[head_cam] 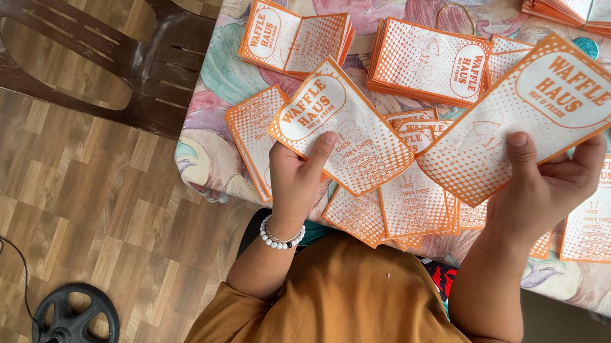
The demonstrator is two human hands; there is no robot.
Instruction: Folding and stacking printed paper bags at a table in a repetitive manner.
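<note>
Above the worktop (219, 81), the left hand (297, 174) is closed on one orange-and-white paper sleeve (340, 128) and the right hand (548, 190) on a second sleeve (528, 111), both raised over loose sleeves (410, 199) and neat stacks (425, 62).

Soft, even daylight fills the room, bright without glare. Under the fingers (321, 145) of the left hand (296, 181) only faint shadows fall on the orange-and-white paper sleeves (343, 128). Focus stays crisp near the fingertips; edges bend slightly outward.
</note>
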